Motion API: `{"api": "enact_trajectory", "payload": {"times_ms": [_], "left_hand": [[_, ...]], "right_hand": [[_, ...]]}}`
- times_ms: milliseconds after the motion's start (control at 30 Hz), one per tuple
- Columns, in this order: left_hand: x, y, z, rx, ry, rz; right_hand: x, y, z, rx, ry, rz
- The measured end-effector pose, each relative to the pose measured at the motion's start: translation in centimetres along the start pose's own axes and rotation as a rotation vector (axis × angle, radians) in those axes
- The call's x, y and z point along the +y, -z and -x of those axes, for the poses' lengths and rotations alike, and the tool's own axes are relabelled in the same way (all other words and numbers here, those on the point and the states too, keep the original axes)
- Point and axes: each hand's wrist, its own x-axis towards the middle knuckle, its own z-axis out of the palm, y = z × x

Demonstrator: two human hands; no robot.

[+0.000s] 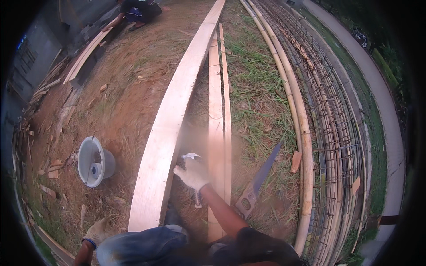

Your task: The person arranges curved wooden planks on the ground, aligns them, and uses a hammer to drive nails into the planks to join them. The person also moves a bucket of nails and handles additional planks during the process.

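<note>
My right hand, in a pale work glove, is closed around the handle of a claw hammer. The hammer's head shows beyond the fingers and its handle end below the palm. Just left of this hand runs a long pale timber beam with nail heads along its edges, stretching away from my knees. Two narrower boards lie on the ground to its right. My left hand, also gloved, is low beside my jeans-clad knee, a blue band at its wrist. Its fingers are blurred and hard to make out.
A handsaw lies on the grass right of my forearm. Farther right are bamboo poles and rebar cages. A white bucket stands at left among wood scraps. Another person crouches at the far left by a board.
</note>
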Motion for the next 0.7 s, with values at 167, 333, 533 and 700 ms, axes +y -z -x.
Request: {"api": "enact_trajectory", "payload": {"times_ms": [167,333,533,700], "left_hand": [[-0.5,-10.9,-0.7,0.111,0.162,0.340],[-0.1,-16.8,-1.6,0.316,0.275,0.544],[2.6,-18.3,-4.9,0.523,0.253,0.644],[0.1,-21.0,-7.0,0.552,0.232,0.752]], "right_hand": [[4.3,-6.6,-4.6,-0.272,-0.312,-0.596],[2.6,-13.9,-1.4,-0.231,-0.451,-1.626],[4.7,-16.9,-4.1,-0.020,-0.523,-1.702],[0.3,-16.4,-2.7,-0.019,-0.560,-1.680]]}}
